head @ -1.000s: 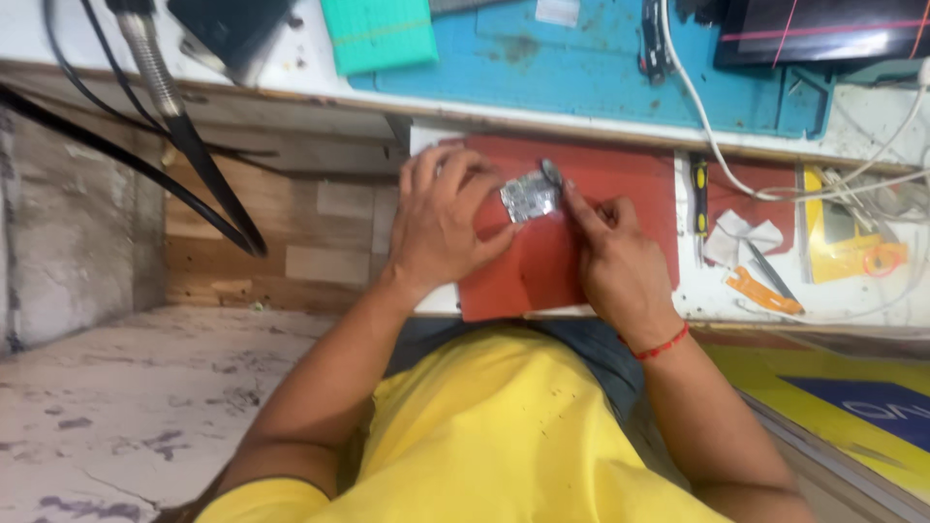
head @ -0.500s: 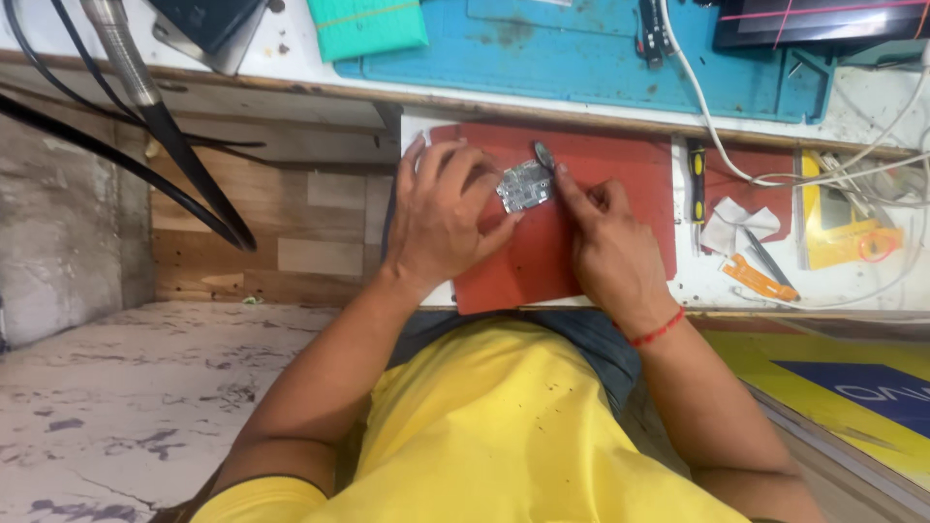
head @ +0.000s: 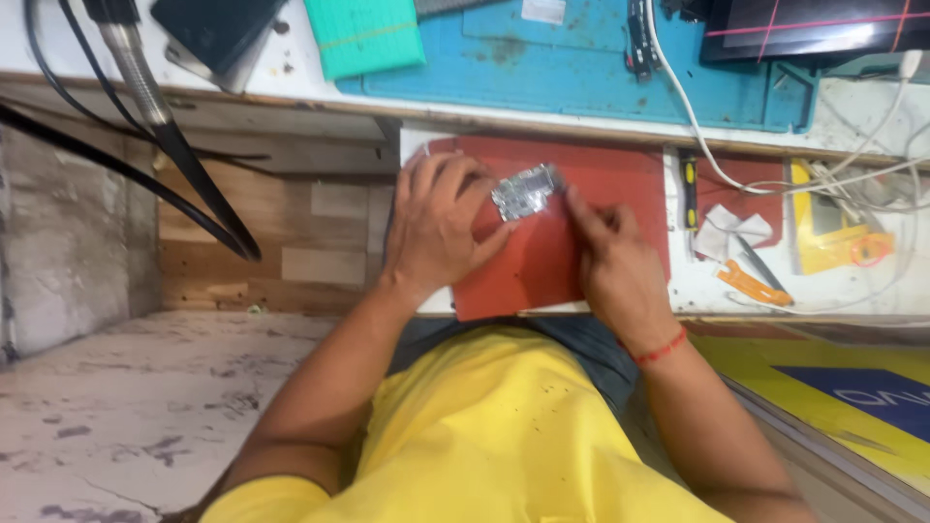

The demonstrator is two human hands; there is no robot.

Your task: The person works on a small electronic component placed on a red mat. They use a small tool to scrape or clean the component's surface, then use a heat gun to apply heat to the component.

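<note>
1. The left hand point(head: 436, 228) lies on the red mat point(head: 591, 194), fingers curled loosely, with thumb and fingertips touching the left edge of a small silvery circuit board point(head: 526, 192). It steadies the board rather than wrapping around it.
2. The right hand point(head: 610, 261) lies just right of the board, fingers drawn together and pointing at the board's right end. Whether it pinches a slim tool there cannot be told, since the spot is blurred.
3. The circuit board lies flat on the red mat, between the two hands, toward the mat's far edge.
4. The red mat covers the near middle of the bench point(head: 852, 291), and its near edge reaches the bench edge.
5. A red thread band point(head: 662, 349) circles the right wrist.
6. To the right of the mat lie a yellow-handled screwdriver point(head: 688, 189), white paper scraps point(head: 722, 228), an orange-handled tool point(head: 751, 286) and a yellow device point(head: 823, 228).
7. Farther off lies a blue mat point(head: 581, 68) with a teal box point(head: 366, 34) at its left end, and white cables point(head: 697, 126) run across it.
</note>
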